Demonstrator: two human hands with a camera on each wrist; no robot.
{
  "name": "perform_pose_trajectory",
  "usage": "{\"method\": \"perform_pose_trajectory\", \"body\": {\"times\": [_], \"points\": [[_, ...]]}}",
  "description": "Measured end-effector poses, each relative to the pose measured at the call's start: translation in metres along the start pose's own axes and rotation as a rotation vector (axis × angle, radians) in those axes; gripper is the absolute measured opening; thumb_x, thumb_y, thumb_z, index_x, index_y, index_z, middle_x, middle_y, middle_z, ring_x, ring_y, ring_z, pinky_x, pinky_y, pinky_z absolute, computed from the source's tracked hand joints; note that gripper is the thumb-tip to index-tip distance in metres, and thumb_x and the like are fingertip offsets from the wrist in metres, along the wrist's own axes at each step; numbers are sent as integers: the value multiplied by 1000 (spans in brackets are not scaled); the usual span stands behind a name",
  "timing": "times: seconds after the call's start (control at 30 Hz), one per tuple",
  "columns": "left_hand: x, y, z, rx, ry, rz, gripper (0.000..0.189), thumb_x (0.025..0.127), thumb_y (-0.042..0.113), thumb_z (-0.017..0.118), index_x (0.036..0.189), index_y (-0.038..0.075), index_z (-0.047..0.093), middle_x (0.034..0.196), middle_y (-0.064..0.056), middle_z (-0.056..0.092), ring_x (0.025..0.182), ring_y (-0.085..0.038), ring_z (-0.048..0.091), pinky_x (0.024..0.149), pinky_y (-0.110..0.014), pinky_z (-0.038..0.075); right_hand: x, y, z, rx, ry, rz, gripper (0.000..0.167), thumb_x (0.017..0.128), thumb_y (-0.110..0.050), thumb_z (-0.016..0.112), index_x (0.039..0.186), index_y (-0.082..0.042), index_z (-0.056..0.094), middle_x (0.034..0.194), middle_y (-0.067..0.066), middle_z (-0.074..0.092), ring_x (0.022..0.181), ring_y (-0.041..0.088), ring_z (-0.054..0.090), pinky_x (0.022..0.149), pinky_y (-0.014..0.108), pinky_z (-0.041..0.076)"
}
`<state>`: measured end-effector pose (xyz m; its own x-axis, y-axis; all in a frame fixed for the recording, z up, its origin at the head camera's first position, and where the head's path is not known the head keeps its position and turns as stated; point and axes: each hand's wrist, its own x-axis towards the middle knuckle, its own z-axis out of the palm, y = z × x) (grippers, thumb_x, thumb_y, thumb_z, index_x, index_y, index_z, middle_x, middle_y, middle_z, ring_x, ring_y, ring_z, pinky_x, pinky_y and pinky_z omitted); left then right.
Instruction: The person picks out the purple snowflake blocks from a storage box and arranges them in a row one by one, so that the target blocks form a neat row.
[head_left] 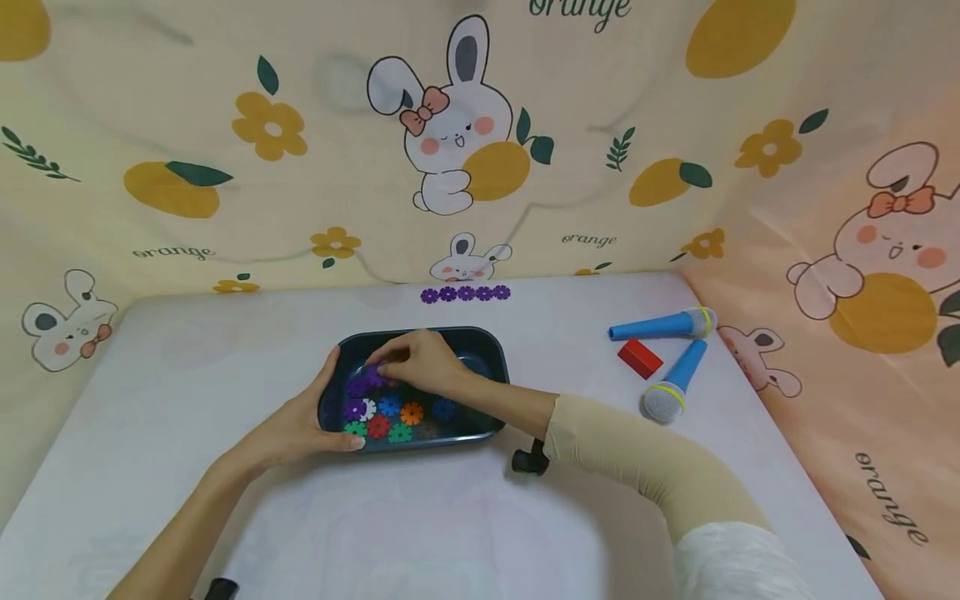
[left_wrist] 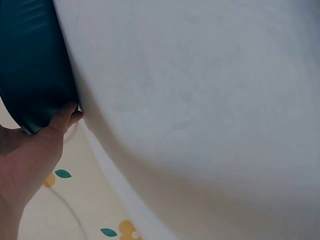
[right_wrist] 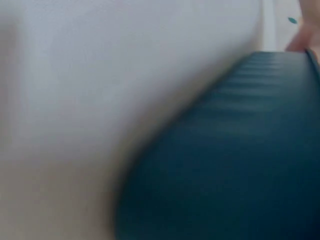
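A dark blue tray (head_left: 491, 354) stands mid-table with several flower-shaped plastic discs inside. My left hand (head_left: 303, 421) grips its left end, thumb over the near rim and fingers along the outer side; the left wrist view shows this hand (left_wrist: 37, 155) at the tray's wall (left_wrist: 35, 55). Reaching over the tray, my right hand (head_left: 423, 360) pinches a purple disc (head_left: 377, 377) between thumb and index finger. Another purple disc (head_left: 357, 386) lies right beside it. Blue (head_left: 389, 406), orange (head_left: 412, 413), red (head_left: 378, 427) and green discs (head_left: 401, 432) lie in the tray's near half.
Behind the tray, a row of purple discs (head_left: 466, 293) runs along the table's back edge. Two blue toy microphones (head_left: 656, 326) and a red block (head_left: 640, 358) lie at the right. Printed cloth hangs behind the white table (head_left: 420, 517).
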<state>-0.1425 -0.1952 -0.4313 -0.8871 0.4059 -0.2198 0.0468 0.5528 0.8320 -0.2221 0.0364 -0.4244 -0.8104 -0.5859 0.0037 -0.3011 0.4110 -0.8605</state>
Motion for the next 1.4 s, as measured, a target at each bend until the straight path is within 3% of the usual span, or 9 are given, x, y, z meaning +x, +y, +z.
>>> {"method": "perform_pose_trajectory", "body": {"times": [0.37, 0.53, 0.9, 1.13, 1.4], "points": [[0, 3, 1, -13, 15, 13, 135, 74, 29, 89, 158, 25, -16, 162, -30, 5, 143, -54, 18, 109, -70, 20, -8, 3, -55, 6, 11, -38, 27, 90, -15, 75, 117, -13, 75, 103, -2, 75, 86, 11, 67, 78, 24, 55], [0, 3, 2, -2, 18, 7, 135, 74, 31, 89, 158, 26, -16, 163, -27, 3, 144, -53, 13, 110, -71, 18, -11, 14, -77, -27, 82, 5, 29, 90, -15, 75, 118, -12, 74, 99, -1, 74, 87, 14, 66, 77, 25, 56], [-1, 0, 3, 99, 50, -5, 134, 74, 40, 88, 159, 24, -14, 160, -30, 11, 140, -56, 22, 107, -71, 25, -12, 52, -119, 68, 267, 82, 31, 89, -14, 76, 119, -8, 73, 106, 6, 73, 92, 18, 68, 81, 26, 56], [-1, 6, 2, 143, 73, 13, 132, 74, 42, 87, 159, 15, -10, 159, -32, 15, 140, -55, 24, 107, -69, 27, -11, 77, -144, 162, 387, 125, 33, 88, -11, 76, 120, -2, 71, 105, 12, 74, 87, 28, 72, 88, 48, 55], [-6, 7, 5, 191, 86, 13, 132, 75, 44, 86, 158, 8, -10, 157, -34, 16, 139, -56, 27, 106, -68, 30, -11, 108, -161, 117, 494, 223, 30, 91, -8, 73, 121, -3, 71, 111, 15, 73, 89, 20, 72, 84, 36, 57]]}}
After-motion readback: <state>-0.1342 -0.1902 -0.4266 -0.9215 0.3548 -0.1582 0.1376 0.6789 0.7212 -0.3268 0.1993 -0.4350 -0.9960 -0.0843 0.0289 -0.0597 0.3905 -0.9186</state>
